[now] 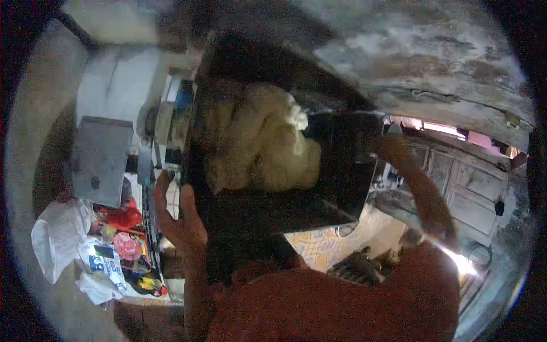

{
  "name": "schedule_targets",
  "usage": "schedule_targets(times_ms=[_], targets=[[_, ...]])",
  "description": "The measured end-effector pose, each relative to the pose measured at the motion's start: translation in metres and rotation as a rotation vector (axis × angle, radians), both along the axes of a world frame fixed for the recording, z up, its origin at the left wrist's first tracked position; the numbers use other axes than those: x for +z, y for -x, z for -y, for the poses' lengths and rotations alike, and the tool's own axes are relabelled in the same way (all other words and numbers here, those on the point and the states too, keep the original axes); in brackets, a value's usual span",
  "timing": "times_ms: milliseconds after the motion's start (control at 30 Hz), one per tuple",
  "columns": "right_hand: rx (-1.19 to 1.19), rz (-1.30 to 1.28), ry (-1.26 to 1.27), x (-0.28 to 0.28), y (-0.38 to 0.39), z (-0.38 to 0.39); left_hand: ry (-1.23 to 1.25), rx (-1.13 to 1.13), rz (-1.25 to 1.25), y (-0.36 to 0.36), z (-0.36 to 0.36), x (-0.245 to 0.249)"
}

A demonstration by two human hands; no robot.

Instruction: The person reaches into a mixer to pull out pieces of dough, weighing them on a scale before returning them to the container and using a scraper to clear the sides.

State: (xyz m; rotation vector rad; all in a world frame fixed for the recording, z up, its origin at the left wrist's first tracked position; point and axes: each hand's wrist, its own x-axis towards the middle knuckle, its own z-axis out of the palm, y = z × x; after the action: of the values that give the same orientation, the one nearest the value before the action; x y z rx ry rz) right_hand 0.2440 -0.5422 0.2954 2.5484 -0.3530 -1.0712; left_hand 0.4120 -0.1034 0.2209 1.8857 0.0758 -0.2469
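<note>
A dark open-topped box (279, 212), possibly a drawer, fills the middle of the head view, tilted before my body. Inside it lies a pale, crumpled bundle (256, 142) that looks like cloth. My left hand (181, 214) is at the box's left edge, thumb over the rim and fingers along the outer side. Across from it, my right hand (393, 149) grips the upper right edge with bent fingers, partly lost in shadow. The underside of the box is hidden.
To the left, a white plastic bag (60, 236) and colourful packets (126, 246) sit beneath a grey panel (102, 159). A weathered wall (433, 57) rises at the upper right, with a panelled door (473, 185) below it. Patterned sheeting (316, 248) shows under the box.
</note>
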Motion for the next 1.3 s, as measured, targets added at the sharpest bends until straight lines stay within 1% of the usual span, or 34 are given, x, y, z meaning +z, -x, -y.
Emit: schedule_targets(times_ms=[33, 67, 133, 200, 267, 300, 367, 400, 433, 533, 600, 667, 700, 767, 800, 867, 933, 1033, 1100, 1167, 1233, 1300], targets=[[0.011, -0.036, 0.007, 0.016, 0.013, -0.004, 0.054, -0.002, 0.015, 0.001, 0.0, 0.002], [0.033, -0.041, 0.006, 0.02, 0.034, -0.003, 0.028, -0.001, 0.03, 0.001, 0.0, 0.002], [0.113, 0.001, -0.006, -0.004, 0.094, 0.013, 0.005, 0.013, 0.071, 0.004, 0.003, 0.004], [0.145, 0.034, -0.018, -0.019, 0.109, 0.014, -0.056, -0.035, 0.105, 0.003, -0.001, -0.005], [0.001, 0.008, -0.059, -0.004, 0.079, -0.009, -0.164, -0.067, 0.116, 0.001, -0.003, -0.004], [-0.09, -0.02, -0.075, 0.004, 0.077, -0.021, -0.134, -0.051, 0.089, 0.001, -0.002, 0.0], [-0.001, -0.031, -0.059, 0.016, 0.099, -0.023, -0.044, -0.036, 0.066, 0.003, -0.003, -0.005], [0.183, -0.012, -0.031, 0.029, 0.121, -0.012, 0.008, -0.026, 0.053, 0.004, -0.003, -0.007], [0.371, 0.009, -0.009, 0.035, 0.136, -0.004, -0.047, -0.066, 0.099, 0.002, -0.004, -0.009], [-0.023, -0.063, -0.033, 0.051, 0.089, -0.043, -0.039, -0.066, 0.071, 0.003, -0.003, -0.011], [-0.006, -0.154, 0.026, 0.043, 0.087, -0.048, -0.021, -0.025, 0.029, 0.001, 0.001, -0.005], [0.031, -0.141, 0.03, 0.041, 0.095, -0.051, -0.029, -0.019, 0.031, 0.003, 0.0, -0.003], [0.061, -0.083, 0.003, 0.041, 0.102, -0.05, -0.047, -0.033, 0.055, 0.002, -0.001, -0.005], [0.071, -0.133, 0.017, 0.043, 0.1, -0.054, -0.05, -0.039, 0.075, 0.0, -0.001, -0.005], [0.05, -0.241, 0.056, 0.045, 0.088, -0.06, -0.037, -0.03, 0.072, 0.0, 0.0, -0.004], [0.1, -0.263, 0.067, 0.046, 0.081, -0.064, -0.041, -0.022, 0.072, -0.002, 0.0, -0.006], [0.239, -0.088, 0.005, 0.045, 0.086, -0.064, -0.078, -0.024, 0.078, -0.002, -0.002, -0.01], [0.168, -0.202, 0.04, 0.04, 0.089, -0.058, -0.07, -0.031, 0.041, -0.002, 0.001, -0.003], [0.162, -0.08, 0.023, 0.031, 0.113, -0.044, -0.028, -0.01, 0.045, 0.001, 0.002, 0.0], [0.129, -0.082, 0.025, 0.032, 0.111, -0.045, -0.009, -0.008, 0.07, 0.001, 0.003, -0.001], [0.07, -0.205, 0.044, 0.04, 0.086, -0.057, -0.015, -0.024, 0.115, 0.001, 0.003, -0.004], [0.126, -0.054, -0.087, 0.024, 0.12, -0.028, -0.063, -0.034, 0.128, 0.001, 0.002, -0.006]])
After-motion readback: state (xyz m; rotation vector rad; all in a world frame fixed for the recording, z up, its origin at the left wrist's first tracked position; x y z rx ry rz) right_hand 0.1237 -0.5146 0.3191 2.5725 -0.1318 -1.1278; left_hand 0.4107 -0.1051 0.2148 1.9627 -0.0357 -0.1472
